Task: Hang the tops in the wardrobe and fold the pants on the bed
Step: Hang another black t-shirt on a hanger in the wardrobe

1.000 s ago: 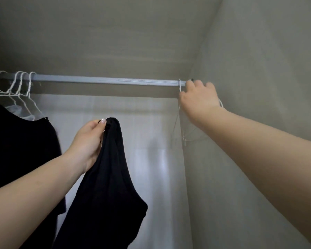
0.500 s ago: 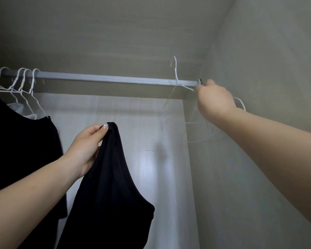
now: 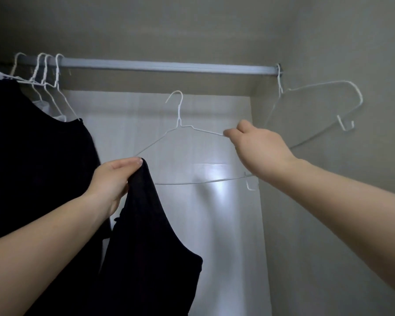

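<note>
Inside the wardrobe, a white wire hanger [image 3: 180, 133] is held out in the open, below the rail [image 3: 160, 66] and clear of it, its hook pointing up and touching nothing. The right hand [image 3: 258, 147] is clamped on the hanger's right shoulder wire, the fingers [image 3: 229, 133] pinched together around it, and the hanger's lower bar is seen running under that wrist with a small clip hook at its end. A black top [image 3: 146, 236] is gripped by the left hand [image 3: 114, 181] at one shoulder strap, fingers and thumb closed on the fabric, and the rest of the garment is left hanging down below the hand. The strap is held just beside the hanger's left arm; whether cloth and wire touch cannot be told. At the far right end of the rail a second hanger [image 3: 315, 110] is seen hooked on, swung out at a tilt against the side wall [image 3: 351, 42]. At the left end a cluster of white hangers [image 3: 46, 74] is hooked over the rail, and a dark garment [image 3: 32, 144] is hung there, with a bit of pale cloth showing behind its neckline. The pale back panel [image 3: 214, 144] is lit behind the held hanger.
</note>
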